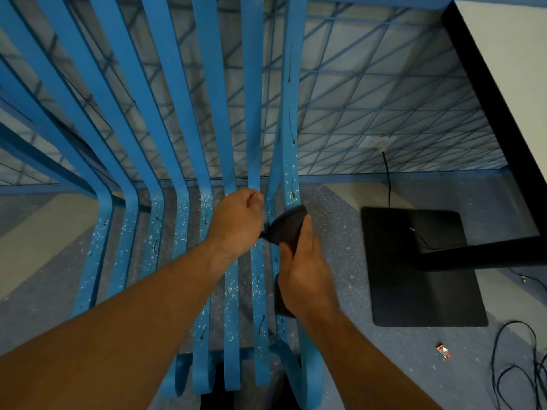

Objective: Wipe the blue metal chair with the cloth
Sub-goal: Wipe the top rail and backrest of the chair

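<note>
Right hand (305,267), at centre right of the frame, grips a dark cloth (288,223), fingers wrapped around it and pressing it against the outermost right slat of the blue chair (177,143). The cloth folds over that slat and hangs below the palm. The left hand (236,220) sits just left of it, at the frame's centre, fingers curled into a fist against the next slat; the cloth's pointed end touches this hand's edge, but I cannot tell whether the fingers close on the cloth or on the slat. The chair fills the left and middle of the frame, its slats running from the top edge down to curled ends at the bottom, flecked with white specks and dark drip marks. At right, a black base plate (423,261) lies on the speckled floor (340,226), with a cable (388,179) rising to a wall socket (379,142).
</note>
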A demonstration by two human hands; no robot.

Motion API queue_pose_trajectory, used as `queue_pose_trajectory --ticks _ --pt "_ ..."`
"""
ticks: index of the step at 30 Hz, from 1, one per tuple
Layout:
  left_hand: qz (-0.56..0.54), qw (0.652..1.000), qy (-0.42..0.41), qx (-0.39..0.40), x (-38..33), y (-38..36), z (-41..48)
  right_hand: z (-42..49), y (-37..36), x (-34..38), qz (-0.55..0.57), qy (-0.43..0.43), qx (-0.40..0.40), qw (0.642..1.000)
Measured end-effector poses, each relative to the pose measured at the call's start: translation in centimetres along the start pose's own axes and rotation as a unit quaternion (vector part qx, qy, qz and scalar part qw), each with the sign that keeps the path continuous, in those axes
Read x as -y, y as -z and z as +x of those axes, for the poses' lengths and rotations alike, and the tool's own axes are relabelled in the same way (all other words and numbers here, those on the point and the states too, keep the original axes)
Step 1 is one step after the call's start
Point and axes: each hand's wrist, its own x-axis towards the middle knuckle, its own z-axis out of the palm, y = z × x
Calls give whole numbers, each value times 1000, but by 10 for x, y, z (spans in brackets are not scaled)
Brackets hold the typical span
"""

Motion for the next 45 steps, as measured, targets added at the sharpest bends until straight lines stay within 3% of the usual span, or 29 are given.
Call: queue_pose_trajectory --ticks 4,9,14,17,20,27,30,34,38,42,45 --pt "-12 1000 -8 2 3 4 4 35 6 17 0 -70 -13 997" --pt "-18 1000 9 -3 5 13 9 77 12 42 -4 -100 -64 993" --pt "-14 1000 10 -1 4 19 13 83 6 41 -15 -44 -106 993" --pt "-26 1000 -1 3 1 18 18 64 3 28 -11 15 -80 997" --pt "-27 1000 -5 12 -4 16 21 42 1 16 -4 17 -43 999" --pt "-16 1000 -13 18 -16 9 23 56 10 20 20 -91 -20 995" --pt "-26 1000 -10 8 -21 8 29 79 13 33 24 -119 -46 992" --pt "-14 1000 -9 -27 -29 8 40 92 14 38 32 -58 -84 994" --pt "-32 998 2 -54 -40 6 53 69 4 16 90 17 -28 995" --pt "-55 997 1 -55 -53 -3 63 80 13 15 116 -9 14 993" --pt "-86 992 22 -94 -53 -6 63 109 21 32 118 -26 -8 993"
